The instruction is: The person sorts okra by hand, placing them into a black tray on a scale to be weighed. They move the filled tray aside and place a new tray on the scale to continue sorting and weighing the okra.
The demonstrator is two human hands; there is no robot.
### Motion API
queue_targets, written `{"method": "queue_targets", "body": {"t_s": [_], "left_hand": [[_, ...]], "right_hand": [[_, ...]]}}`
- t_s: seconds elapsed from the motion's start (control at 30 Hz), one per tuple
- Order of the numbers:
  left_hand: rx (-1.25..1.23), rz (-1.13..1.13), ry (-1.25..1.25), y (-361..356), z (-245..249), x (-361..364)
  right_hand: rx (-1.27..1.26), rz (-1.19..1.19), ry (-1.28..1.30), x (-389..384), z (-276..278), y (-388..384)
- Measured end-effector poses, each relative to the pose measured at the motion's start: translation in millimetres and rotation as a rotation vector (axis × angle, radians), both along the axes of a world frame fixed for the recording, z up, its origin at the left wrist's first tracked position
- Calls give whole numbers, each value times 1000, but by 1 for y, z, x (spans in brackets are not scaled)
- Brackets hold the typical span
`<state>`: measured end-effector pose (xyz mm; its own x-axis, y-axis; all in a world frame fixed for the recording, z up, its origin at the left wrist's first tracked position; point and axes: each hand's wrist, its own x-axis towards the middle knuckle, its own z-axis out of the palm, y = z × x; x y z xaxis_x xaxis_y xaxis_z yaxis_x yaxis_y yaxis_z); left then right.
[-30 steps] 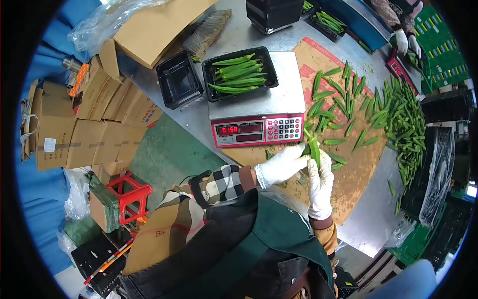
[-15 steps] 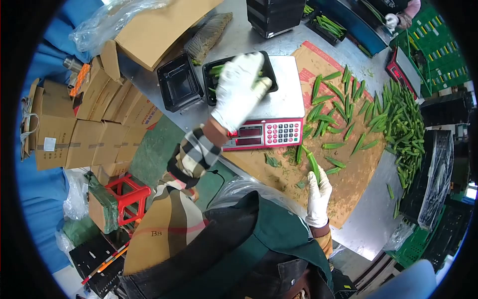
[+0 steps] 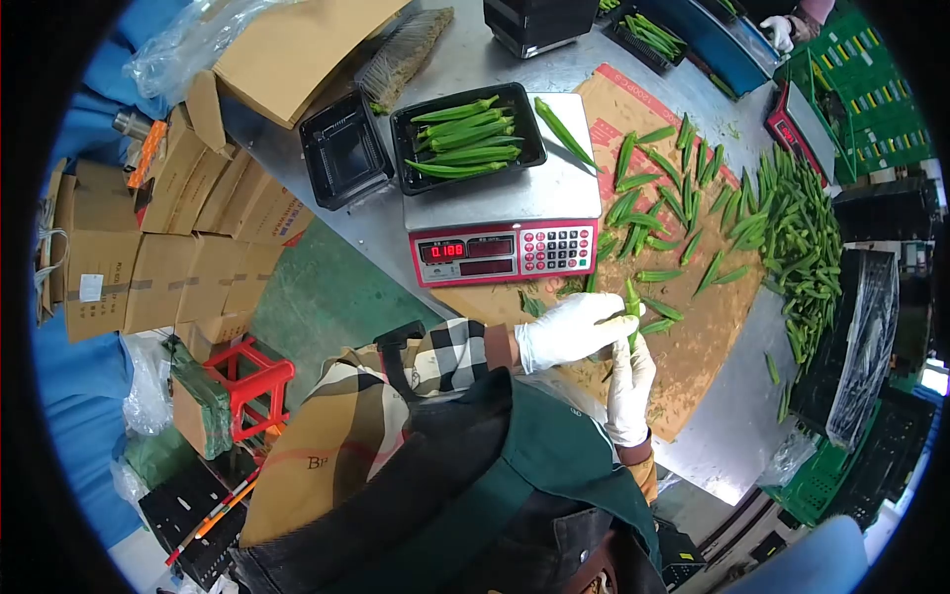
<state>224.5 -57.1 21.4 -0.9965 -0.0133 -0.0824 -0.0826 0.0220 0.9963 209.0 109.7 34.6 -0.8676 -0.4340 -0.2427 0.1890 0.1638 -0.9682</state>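
Observation:
My right hand (image 3: 629,391), in a white glove, holds an okra pod (image 3: 631,295) upright over the cardboard sheet. Beside it my left hand (image 3: 576,331), also gloved, has its thumb and fingers closed on the same pod; the lower part of the pod is hidden. Several okra pods (image 3: 465,139) lie side by side in a black tray (image 3: 529,158) on the scale (image 3: 505,206). A single loose okra pod (image 3: 562,132) rests on the scale's plate, right of the tray. Red digits glow on the scale's display (image 3: 447,250).
Loose okra (image 3: 683,198) is scattered over the cardboard sheet (image 3: 708,342), with a large okra heap (image 3: 800,247) to its right. An empty black tray (image 3: 346,148) stands left of the scale. Stacked black trays (image 3: 534,25) are behind it. Another person's gloved hand (image 3: 779,33) shows at top right.
My left hand has moved from above the tray down and right to the pod in my right hand. The tray's okra, the loose pod on the plate and the display are now uncovered.

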Motion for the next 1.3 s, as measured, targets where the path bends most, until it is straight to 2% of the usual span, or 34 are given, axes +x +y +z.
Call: {"method": "queue_targets", "body": {"t_s": [0.07,0.17,0.3,0.33,0.53,0.7,0.8,0.87,0.93,1.0,1.03,1.13,1.2,1.23,1.27,1.3], "left_hand": [[-16,-23,-15,-5,6,2],[9,83,72,-1,1,8],[323,247,101,-15,20,-9],[217,250,88,-29,30,-11],[125,331,45,-52,45,-13],[211,307,-7,-48,29,-19],[-533,455,282,-81,48,-39],[-693,601,371,-116,47,-49],[-873,717,287,-150,62,-48],[-1224,769,151,-186,50,-42],[-1350,732,-14,-194,53,-37],[-1366,723,202,-196,39,-41],[-1298,628,455,-181,25,-57],[-1387,501,338,-165,31,-68],[-1511,390,332,-154,25,-79],[-1579,362,444,-149,0,-93]], "right_hand": [[-3,29,-22,1,0,-1],[-45,47,-67,3,0,-3],[-76,47,-138,4,-8,4],[-87,31,-180,4,-10,5],[-108,0,-189,6,-18,4],[-103,-3,-190,8,-17,4],[-87,-14,-179,9,-21,9],[-84,-28,-186,10,-23,13],[-103,-50,-208,11,-25,14],[-90,-45,-194,12,-27,14],[-84,-46,-186,11,-27,14],[-73,-28,-214,9,-26,13],[-57,-15,-200,10,-26,11],[-47,-2,-190,10,-26,11],[-49,0,-185,10,-26,11],[-49,2,-178,11,-26,11]]}}
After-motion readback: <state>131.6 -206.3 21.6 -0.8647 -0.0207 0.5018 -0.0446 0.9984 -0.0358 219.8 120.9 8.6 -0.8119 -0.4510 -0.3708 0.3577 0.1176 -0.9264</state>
